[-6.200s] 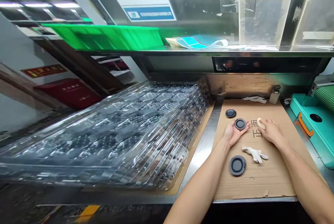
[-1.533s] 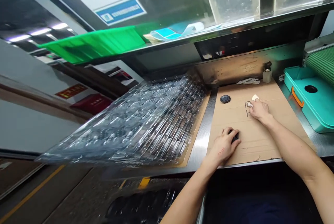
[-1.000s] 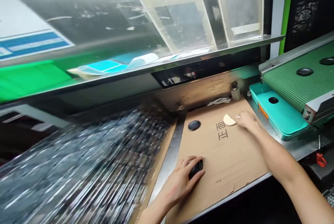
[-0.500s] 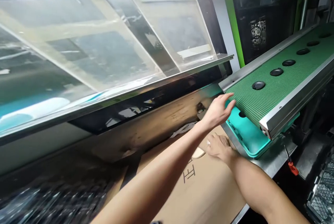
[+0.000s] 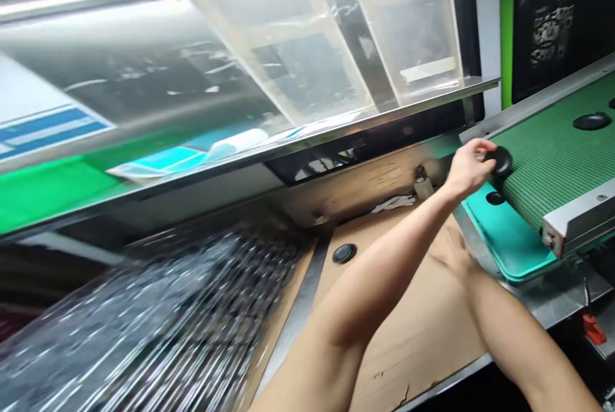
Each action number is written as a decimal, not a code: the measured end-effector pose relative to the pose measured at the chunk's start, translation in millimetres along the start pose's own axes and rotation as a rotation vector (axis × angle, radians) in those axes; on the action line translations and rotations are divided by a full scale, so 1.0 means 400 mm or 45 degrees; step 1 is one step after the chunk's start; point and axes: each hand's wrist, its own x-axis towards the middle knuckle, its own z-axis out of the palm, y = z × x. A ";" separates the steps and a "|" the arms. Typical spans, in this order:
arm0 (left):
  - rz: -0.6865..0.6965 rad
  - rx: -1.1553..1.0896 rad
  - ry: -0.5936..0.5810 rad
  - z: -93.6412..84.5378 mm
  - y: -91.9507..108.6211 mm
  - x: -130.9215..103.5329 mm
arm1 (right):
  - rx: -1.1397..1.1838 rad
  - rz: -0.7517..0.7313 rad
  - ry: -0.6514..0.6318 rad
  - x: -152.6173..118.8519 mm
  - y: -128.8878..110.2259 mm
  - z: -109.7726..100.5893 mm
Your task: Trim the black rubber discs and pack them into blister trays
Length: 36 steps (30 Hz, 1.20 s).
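My left hand (image 5: 473, 165) reaches to the lower end of the green conveyor belt (image 5: 557, 162), its fingers closed on the edge of a round black part (image 5: 500, 162). My right hand (image 5: 451, 252) is over the cardboard (image 5: 408, 335), below my left forearm; it is smeared by motion, and whether it holds anything cannot be made out. Another black part (image 5: 344, 253) lies on the cardboard to the left of my forearm. Under the belt's end sits a turquoise tray (image 5: 514, 242), with a small dark round thing (image 5: 494, 198) at its upper edge.
Stacked clear plastic trays (image 5: 192, 316) fill the lower left. A machine with clear panels (image 5: 307, 72) stands behind the bench. Further up the belt lies another black disc (image 5: 592, 120). A red-handled tool (image 5: 594, 329) is at the far right.
The view has turned to the left. My left hand, earlier spread and holding nothing, has closed on a black part at the belt's end. A black part now shows on the cardboard.
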 end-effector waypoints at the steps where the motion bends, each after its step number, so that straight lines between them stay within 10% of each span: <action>1: -0.052 -0.093 0.033 -0.074 -0.031 -0.045 | -0.017 0.010 0.010 -0.001 -0.001 0.005; 7: -0.663 -0.438 0.440 -0.515 -0.263 -0.455 | -0.192 0.027 0.071 0.011 0.016 0.024; 11: -0.834 -0.751 0.782 -0.655 -0.380 -0.663 | -0.228 0.012 0.100 0.024 0.035 0.035; 14: -0.765 -0.921 0.950 -0.660 -0.420 -0.720 | -0.243 0.012 0.140 0.029 0.047 0.035; 25: -0.689 -1.180 0.861 -0.497 -0.381 -0.673 | -0.302 0.023 0.170 0.035 0.065 0.013; 36: -0.721 -1.586 0.710 -0.524 -0.346 -0.667 | -0.276 -0.006 0.128 0.026 0.057 -0.026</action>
